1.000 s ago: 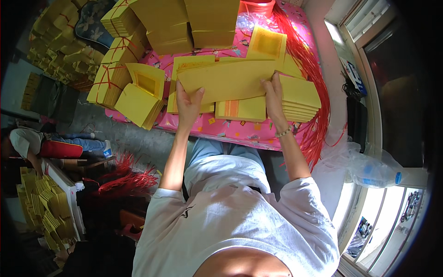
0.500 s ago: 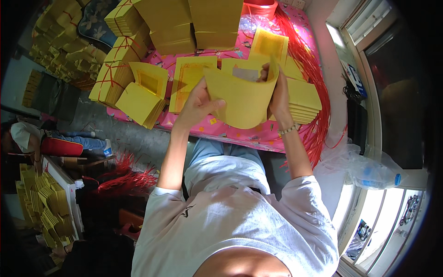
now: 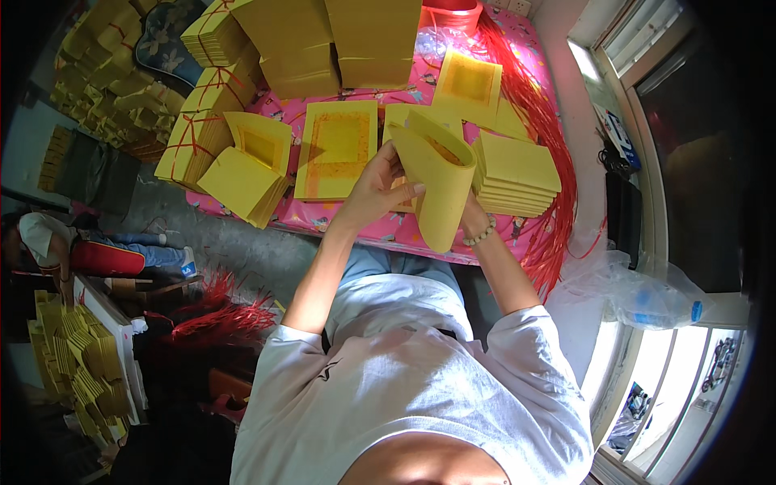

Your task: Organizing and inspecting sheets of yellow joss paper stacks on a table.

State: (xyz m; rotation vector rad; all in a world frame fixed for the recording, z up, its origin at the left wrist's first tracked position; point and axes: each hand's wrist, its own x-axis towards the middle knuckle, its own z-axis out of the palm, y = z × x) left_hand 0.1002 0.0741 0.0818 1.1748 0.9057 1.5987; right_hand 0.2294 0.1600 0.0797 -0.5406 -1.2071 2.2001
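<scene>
A large yellow paper sheet (image 3: 440,186) is bent over into a loose curve in front of me, above the near edge of the bed. My left hand (image 3: 378,190) grips its left side, thumb lying on the near face. Only the back part of my right hand (image 3: 474,212) shows, above a beaded bracelet; its fingers are hidden behind the sheet. Just left of the sheet lies a yellow stack with an orange-printed square (image 3: 339,149). A folded yellow stack (image 3: 517,174) sits to the right of it.
Tied yellow bundles (image 3: 194,145) and tall yellow stacks (image 3: 376,44) stand on the pink cover (image 3: 279,105). Red strands (image 3: 558,186) hang along the right edge below a red basin (image 3: 453,14). Another person (image 3: 48,242) is at the far left, by more yellow stacks (image 3: 85,356).
The sheet has gone from a wide upward curl to a fold hanging lower. My right hand has moved down and behind it; my left hand has shifted right and slightly down.
</scene>
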